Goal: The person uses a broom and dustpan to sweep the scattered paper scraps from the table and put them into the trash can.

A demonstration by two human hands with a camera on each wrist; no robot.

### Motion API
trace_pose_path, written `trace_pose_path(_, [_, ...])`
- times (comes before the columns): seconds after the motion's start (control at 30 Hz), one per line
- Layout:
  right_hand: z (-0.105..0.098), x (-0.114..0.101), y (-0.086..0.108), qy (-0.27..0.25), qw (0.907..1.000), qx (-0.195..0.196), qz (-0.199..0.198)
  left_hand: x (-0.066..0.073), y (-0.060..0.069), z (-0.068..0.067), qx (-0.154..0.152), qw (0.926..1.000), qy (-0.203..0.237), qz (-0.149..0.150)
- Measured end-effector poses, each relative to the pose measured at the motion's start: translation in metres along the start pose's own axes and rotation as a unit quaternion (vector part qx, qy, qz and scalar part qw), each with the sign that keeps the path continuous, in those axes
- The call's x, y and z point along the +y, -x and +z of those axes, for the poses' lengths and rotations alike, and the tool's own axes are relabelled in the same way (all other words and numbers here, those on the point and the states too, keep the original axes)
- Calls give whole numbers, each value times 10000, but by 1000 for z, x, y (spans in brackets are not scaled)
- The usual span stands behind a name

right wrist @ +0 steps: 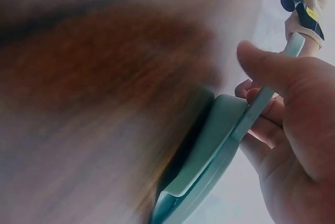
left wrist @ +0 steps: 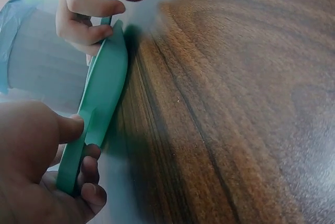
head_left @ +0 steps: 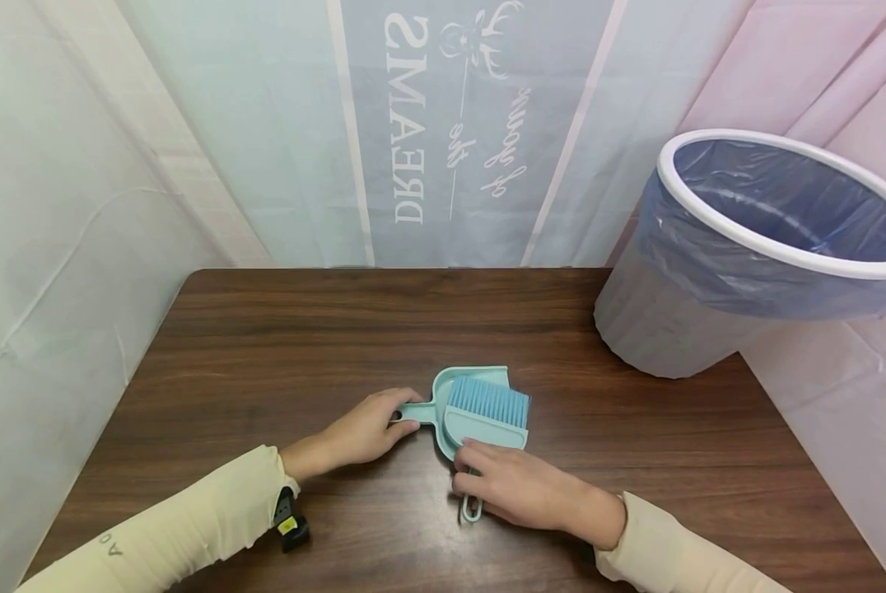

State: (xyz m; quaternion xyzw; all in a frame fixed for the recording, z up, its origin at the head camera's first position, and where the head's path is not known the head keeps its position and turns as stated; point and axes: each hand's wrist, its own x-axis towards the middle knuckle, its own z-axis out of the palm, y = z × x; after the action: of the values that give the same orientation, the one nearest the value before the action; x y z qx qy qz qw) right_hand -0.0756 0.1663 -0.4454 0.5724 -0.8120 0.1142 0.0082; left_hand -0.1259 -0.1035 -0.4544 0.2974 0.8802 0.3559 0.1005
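Note:
A light teal dustpan (head_left: 441, 394) lies on the table, its handle toward the left. My left hand (head_left: 365, 430) pinches that handle between thumb and fingers, as the left wrist view also shows on the green pan (left wrist: 107, 82). A matching hand brush (head_left: 480, 430) with blue bristles lies over the pan, bristles facing away from me. Around the brush's handle curl the fingers of my right hand (head_left: 524, 487); the looped handle end pokes out below them. In the right wrist view the brush handle (right wrist: 257, 110) runs between thumb and fingers.
A grey bin (head_left: 658, 321) with a white rim and blue liner stands at the table's back right. The brown wooden table (head_left: 302, 329) reaches back to a printed curtain (head_left: 487, 132). Pale sheets hang at both sides.

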Motion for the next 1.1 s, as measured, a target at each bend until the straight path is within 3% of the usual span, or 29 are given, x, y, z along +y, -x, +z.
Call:
trace_pose_path(0.73, [-1, -1, 4, -273, 9995, 64, -110, 1, 2, 0, 127, 9998, -157, -7])
trace_pose_path(0.97, [-15, 0, 7, -452, 9984, -325, 15, 0, 1, -2, 180, 9997, -171, -24])
trace_pose_path(1.1, [-28, 4, 12, -613, 9975, -336, 44, 0, 1, -10, 319, 9994, -53, -112])
